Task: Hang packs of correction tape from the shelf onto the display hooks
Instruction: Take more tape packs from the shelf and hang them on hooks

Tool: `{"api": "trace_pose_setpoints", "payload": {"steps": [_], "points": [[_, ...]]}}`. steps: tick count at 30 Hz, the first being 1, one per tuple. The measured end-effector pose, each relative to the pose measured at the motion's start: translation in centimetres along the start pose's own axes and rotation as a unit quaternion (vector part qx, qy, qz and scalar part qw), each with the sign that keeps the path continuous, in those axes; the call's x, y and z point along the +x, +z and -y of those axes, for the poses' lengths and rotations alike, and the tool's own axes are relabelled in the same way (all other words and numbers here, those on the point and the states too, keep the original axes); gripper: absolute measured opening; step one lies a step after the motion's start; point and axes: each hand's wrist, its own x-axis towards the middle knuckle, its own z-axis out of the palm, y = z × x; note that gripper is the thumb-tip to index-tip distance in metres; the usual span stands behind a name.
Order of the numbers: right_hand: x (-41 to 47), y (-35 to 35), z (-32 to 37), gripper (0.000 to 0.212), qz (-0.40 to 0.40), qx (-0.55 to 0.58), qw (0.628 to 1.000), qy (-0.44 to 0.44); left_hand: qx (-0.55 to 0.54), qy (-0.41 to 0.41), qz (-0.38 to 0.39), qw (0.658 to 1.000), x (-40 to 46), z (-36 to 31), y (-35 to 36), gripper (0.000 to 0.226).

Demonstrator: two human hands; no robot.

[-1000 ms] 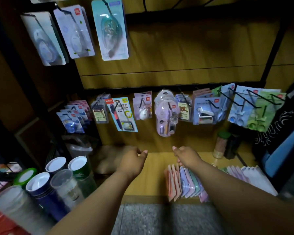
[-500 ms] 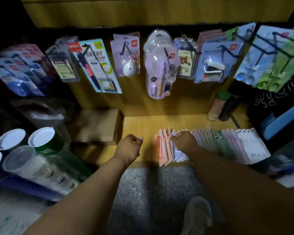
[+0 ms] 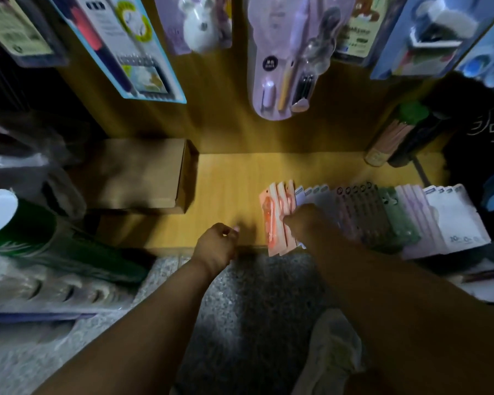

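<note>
Packs of correction tape (image 3: 362,215) lie fanned in an overlapping row along the front of the wooden shelf (image 3: 228,189), each card's long axis running from the shelf's front edge toward the back wall, hang-holes at the far end. Our right hand (image 3: 308,220) sits on the left end of that row, right beside the orange packs (image 3: 274,220); its fingers curl down over the cards next to them, though we cannot tell whether they have actually pinched a pack or only rest on it. Our left hand (image 3: 216,246) hovers just off the shelf's front edge, left of the orange packs and apart from them, fingers loosely curled and holding nothing. So the right hand is plainly the nearer one. We judge the lift should come from there, drawing a pack up by its near end so the far hole faces the hooks, which are out of view above the hanging blister cards (image 3: 283,55).
</note>
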Motion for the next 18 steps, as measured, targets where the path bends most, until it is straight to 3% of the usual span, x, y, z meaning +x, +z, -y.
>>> {"api": "trace_pose_setpoints", "payload": {"steps": [5, 9, 12, 15, 18], "points": [[0.7, 1.0, -0.3, 0.032, 0.013, -0.003, 1.000, 0.016, -0.016, -0.019, 0.017, 1.000, 0.9, 0.5, 0.5, 0.023], [0.6, 1.0, -0.2, 0.029, 0.011, 0.025, 0.999, -0.032, -0.050, -0.037, 0.014, 0.998, 1.1, 0.4, 0.8, 0.026], [-0.1, 0.1, 0.0, 0.024, 0.067, 0.102, 0.989, -0.079, -0.092, -0.054, -0.008, 0.994, 1.6, 0.0, 1.1, 0.031], [-1.3, -0.9, 0.0, 0.018, 0.154, 0.178, 0.968, -0.084, -0.196, -0.088, 0.021, 0.977, 1.9, -0.6, 1.4, 0.045], [-1.8, -0.6, -0.1, 0.015, 0.205, 0.188, 0.955, -0.102, -0.323, -0.100, 0.041, 0.940, 1.5, -1.1, 1.6, 0.033]]}}
